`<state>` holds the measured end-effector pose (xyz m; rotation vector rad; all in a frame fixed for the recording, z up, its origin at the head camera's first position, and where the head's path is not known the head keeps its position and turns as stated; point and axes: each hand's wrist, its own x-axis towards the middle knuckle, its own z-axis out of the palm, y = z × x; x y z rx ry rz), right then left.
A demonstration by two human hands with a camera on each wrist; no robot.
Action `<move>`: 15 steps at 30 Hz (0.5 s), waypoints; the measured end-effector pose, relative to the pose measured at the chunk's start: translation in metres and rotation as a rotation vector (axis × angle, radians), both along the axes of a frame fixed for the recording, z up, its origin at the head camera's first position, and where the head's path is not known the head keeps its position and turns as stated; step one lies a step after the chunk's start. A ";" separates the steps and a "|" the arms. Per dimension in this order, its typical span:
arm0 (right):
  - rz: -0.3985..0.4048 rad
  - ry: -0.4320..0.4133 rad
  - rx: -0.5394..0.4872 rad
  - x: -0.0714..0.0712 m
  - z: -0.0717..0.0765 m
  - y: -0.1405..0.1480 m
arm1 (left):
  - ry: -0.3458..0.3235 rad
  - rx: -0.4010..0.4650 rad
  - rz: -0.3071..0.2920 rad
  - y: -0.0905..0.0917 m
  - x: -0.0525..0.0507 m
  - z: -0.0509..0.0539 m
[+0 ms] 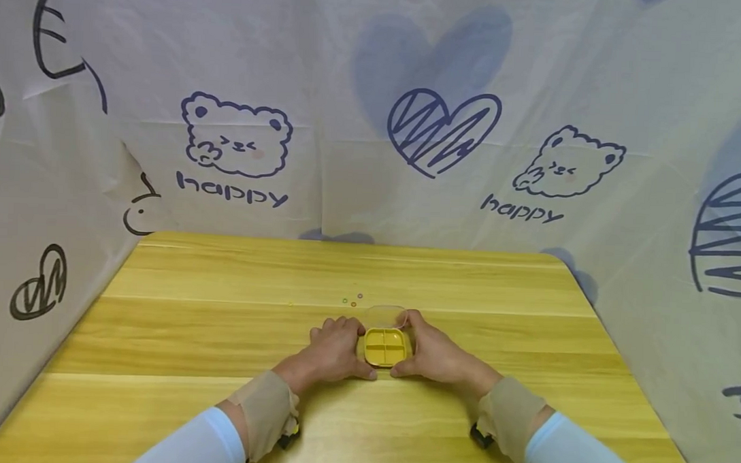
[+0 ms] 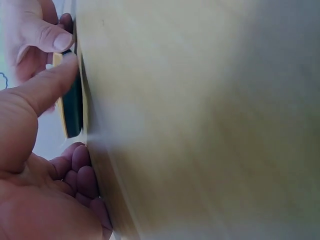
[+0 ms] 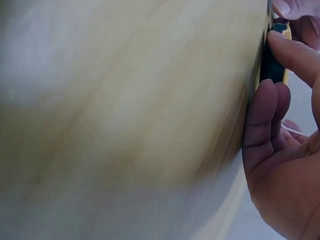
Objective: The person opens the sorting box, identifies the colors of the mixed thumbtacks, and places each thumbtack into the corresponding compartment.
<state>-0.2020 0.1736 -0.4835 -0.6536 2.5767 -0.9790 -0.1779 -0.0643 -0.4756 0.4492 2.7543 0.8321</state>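
At the far left, a white cloth wall with black line drawings [image 1: 15,226] flanks the pale yellow wood-grain counter [image 1: 177,320]. Coming right, a tiny yellow speck, perhaps a ring [image 1: 291,304], lies alone on the wood, well apart from the rest. The left hand [image 1: 336,346] is next, resting low, its thumb and forefinger bracketing the left side of a small, rounded, hard-looking yellow box with four compartments [image 1: 385,347]. Just beyond this hand lie three tiny coloured rings, one green [image 1: 345,301], one orange-brown [image 1: 353,304] and one purple [image 1: 360,296]; they look light enough to roll or scatter at a nudge, and would want a fingertip pinch. The box sits flat on the counter between the two hands, its clear, thin lid [image 1: 386,316] raised at the far edge; the wrist views show its outer wall as dark green. I judge it light, stiff plastic, apt to slide on smooth wood, so the low side walls seem the place to hold it; the lid looks flimsier and better spared any load. The right hand [image 1: 436,353] clasps the right side, thumb at the near corner, forefinger by the lid's edge.
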 end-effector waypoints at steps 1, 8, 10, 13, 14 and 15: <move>-0.002 -0.007 -0.003 0.000 0.001 0.001 | -0.001 -0.004 -0.001 0.000 0.001 0.000; -0.021 -0.019 0.005 0.003 0.002 0.006 | 0.018 -0.040 0.009 -0.012 0.007 0.001; -0.029 -0.021 0.008 0.003 0.003 0.007 | 0.021 -0.044 0.018 -0.019 0.009 0.001; -0.036 -0.023 0.014 0.005 0.003 0.011 | 0.011 -0.032 0.027 -0.035 0.011 0.002; -0.039 -0.024 0.014 0.005 0.004 0.013 | 0.006 -0.026 0.028 -0.042 0.011 0.003; -0.039 -0.026 0.011 0.005 0.004 0.014 | -0.002 -0.024 0.030 -0.049 0.011 0.004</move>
